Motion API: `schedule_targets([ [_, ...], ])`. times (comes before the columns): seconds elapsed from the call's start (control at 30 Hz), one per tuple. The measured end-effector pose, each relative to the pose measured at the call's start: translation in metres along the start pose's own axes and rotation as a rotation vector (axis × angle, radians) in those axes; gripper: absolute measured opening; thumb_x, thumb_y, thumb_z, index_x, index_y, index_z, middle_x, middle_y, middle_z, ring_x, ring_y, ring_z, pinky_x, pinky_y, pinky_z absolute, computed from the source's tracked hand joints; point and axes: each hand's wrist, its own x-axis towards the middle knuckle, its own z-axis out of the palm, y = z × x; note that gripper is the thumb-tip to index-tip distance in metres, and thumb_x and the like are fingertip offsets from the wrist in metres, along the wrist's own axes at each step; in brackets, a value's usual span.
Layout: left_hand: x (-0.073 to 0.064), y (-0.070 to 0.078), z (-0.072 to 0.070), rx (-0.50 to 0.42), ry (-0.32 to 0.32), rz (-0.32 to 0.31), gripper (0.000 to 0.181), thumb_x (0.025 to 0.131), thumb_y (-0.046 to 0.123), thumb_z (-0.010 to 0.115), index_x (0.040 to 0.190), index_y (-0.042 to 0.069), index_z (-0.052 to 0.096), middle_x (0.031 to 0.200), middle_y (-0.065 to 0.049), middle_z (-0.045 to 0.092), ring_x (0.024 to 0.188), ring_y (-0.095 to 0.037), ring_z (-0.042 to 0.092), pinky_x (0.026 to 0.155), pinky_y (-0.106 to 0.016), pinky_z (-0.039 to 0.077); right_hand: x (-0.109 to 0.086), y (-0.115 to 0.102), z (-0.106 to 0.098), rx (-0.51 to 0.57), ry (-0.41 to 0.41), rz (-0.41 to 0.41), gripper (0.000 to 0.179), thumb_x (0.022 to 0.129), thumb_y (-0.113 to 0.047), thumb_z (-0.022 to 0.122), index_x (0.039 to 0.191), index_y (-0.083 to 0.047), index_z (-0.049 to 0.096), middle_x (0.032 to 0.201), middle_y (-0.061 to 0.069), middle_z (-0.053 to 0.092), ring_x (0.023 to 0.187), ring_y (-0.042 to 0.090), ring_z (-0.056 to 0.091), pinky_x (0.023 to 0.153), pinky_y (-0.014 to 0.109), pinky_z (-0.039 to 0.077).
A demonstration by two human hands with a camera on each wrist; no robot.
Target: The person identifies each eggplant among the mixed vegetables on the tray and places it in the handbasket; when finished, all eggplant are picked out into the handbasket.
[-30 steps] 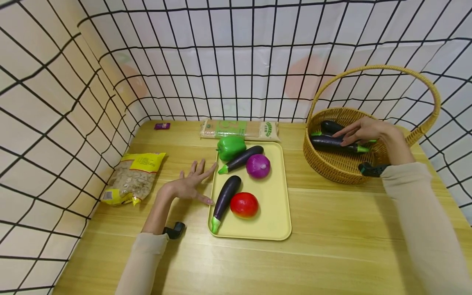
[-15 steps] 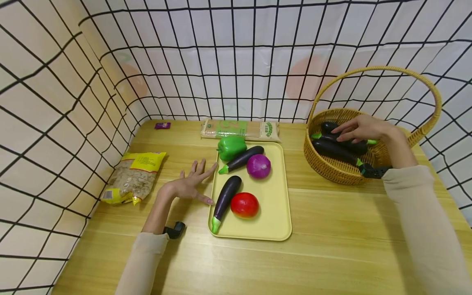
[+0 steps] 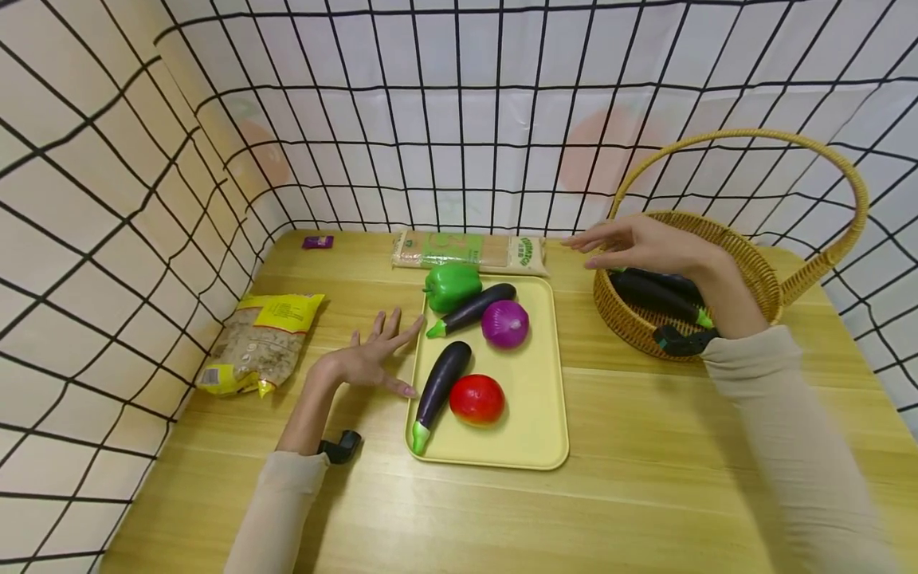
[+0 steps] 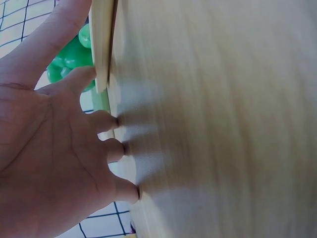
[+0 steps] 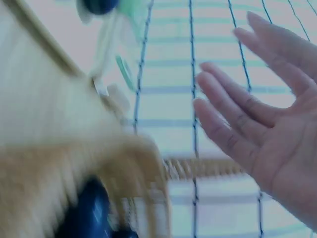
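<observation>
My left hand (image 3: 366, 363) lies with spread fingers at the left edge of the yellow tray (image 3: 531, 399); in the left wrist view its fingertips touch the table and tray side. On the tray are a green bell pepper (image 3: 452, 288), an eggplant (image 3: 476, 308), a purple onion (image 3: 505, 324), a second eggplant (image 3: 442, 384) and a red round vegetable (image 3: 477, 399), perhaps a tomato. Above the wicker basket (image 3: 625, 327) my right hand (image 3: 649, 241) hovers, fingers extended and holding nothing. Dark eggplants (image 3: 656, 292) lie in the basket, partly hidden by that hand and wrist.
The basket's tall arched handle (image 3: 746, 134) rises at the right. Behind the tray lies a long noodle-like package (image 3: 469, 252). A yellow-labelled bag (image 3: 261, 343) and a small purple packet (image 3: 318, 241) sit on the left. Black wire grid (image 3: 459, 119) encloses the back and sides.
My right hand has released the eggplant in the basket, then risen and moved left toward the tray. That eggplant now lies in the basket with its stem nearer the front. My left hand stays put.
</observation>
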Motion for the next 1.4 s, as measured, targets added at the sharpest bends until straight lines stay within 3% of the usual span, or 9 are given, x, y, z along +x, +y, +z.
schedule_targets([
  [0.13, -0.001, -0.001, -0.001, -0.005, 0.003, 0.0, 0.121, 0.084, 0.048, 0.083, 0.167, 0.028, -0.002, 0.168, -0.021, -0.029, 0.155, -0.044, -0.03, 0.116, -0.08, -0.016, 0.031, -0.005, 0.021, 0.078, -0.055, -0.102, 0.043, 0.102, -0.019, 0.067, 0.145, -0.017, 0.062, 0.152, 0.006, 0.059, 0.144, 0.026, 0.049, 0.117, 0.046, 0.044],
  [0.27, -0.001, -0.001, -0.001, 0.0, 0.004, 0.0, 0.121, 0.084, 0.048, 0.083, 0.167, 0.028, -0.003, 0.168, -0.021, -0.029, 0.155, -0.044, -0.031, 0.116, -0.08, -0.016, 0.058, -0.006, 0.041, 0.133, -0.132, -0.156, 0.043, 0.101, -0.017, 0.067, 0.144, -0.015, 0.063, 0.154, 0.008, 0.057, 0.146, 0.034, 0.048, 0.117, 0.057, 0.044],
  [0.5, 0.0, 0.001, -0.002, -0.001, -0.004, 0.003, 0.12, 0.084, 0.048, 0.082, 0.167, 0.029, -0.003, 0.168, -0.02, -0.03, 0.154, -0.042, -0.032, 0.116, -0.079, -0.017, 0.085, 0.002, 0.066, 0.126, -0.2, -0.178, 0.04, 0.101, -0.015, 0.068, 0.14, -0.008, 0.065, 0.149, 0.015, 0.061, 0.142, 0.039, 0.052, 0.118, 0.057, 0.042],
  [0.73, 0.002, 0.002, -0.001, 0.006, -0.007, -0.005, 0.12, 0.084, 0.047, 0.083, 0.167, 0.029, -0.003, 0.168, -0.019, -0.03, 0.154, -0.042, -0.033, 0.117, -0.079, -0.016, 0.098, 0.003, 0.08, 0.124, -0.173, -0.12, 0.038, 0.098, -0.019, 0.073, 0.135, -0.011, 0.07, 0.146, 0.011, 0.064, 0.138, 0.035, 0.057, 0.118, 0.055, 0.044],
  [0.97, 0.001, 0.002, -0.001, -0.001, -0.005, -0.012, 0.12, 0.085, 0.047, 0.082, 0.167, 0.029, -0.003, 0.168, -0.019, -0.03, 0.154, -0.041, -0.033, 0.117, -0.079, -0.017, 0.112, 0.004, 0.091, 0.161, -0.193, -0.116, 0.034, 0.097, -0.016, 0.074, 0.13, -0.013, 0.073, 0.141, 0.009, 0.068, 0.139, 0.031, 0.056, 0.12, 0.054, 0.041],
  [1.1, 0.0, 0.001, -0.001, 0.0, -0.003, -0.01, 0.12, 0.085, 0.047, 0.082, 0.167, 0.029, -0.003, 0.169, -0.019, -0.03, 0.154, -0.041, -0.033, 0.116, -0.079, -0.017, 0.115, 0.005, 0.096, 0.162, -0.186, -0.108, 0.031, 0.096, -0.015, 0.074, 0.127, -0.012, 0.075, 0.138, 0.01, 0.07, 0.137, 0.031, 0.057, 0.124, 0.057, 0.033],
  [1.3, 0.0, 0.001, -0.001, -0.004, 0.0, -0.009, 0.121, 0.084, 0.048, 0.083, 0.167, 0.03, -0.002, 0.169, -0.019, -0.03, 0.154, -0.041, -0.033, 0.116, -0.079, -0.017, 0.114, 0.006, 0.1, 0.186, -0.195, -0.091, 0.031, 0.097, -0.011, 0.072, 0.128, -0.008, 0.073, 0.139, 0.014, 0.068, 0.131, 0.033, 0.06, 0.115, 0.051, 0.047],
  [1.4, 0.0, 0.001, -0.001, -0.004, -0.001, -0.01, 0.121, 0.084, 0.048, 0.083, 0.167, 0.03, -0.002, 0.169, -0.019, -0.03, 0.154, -0.04, -0.033, 0.117, -0.078, -0.018, 0.115, 0.009, 0.1, 0.182, -0.193, -0.1, 0.031, 0.096, -0.01, 0.073, 0.128, -0.008, 0.074, 0.138, 0.015, 0.069, 0.13, 0.033, 0.061, 0.114, 0.051, 0.047],
])
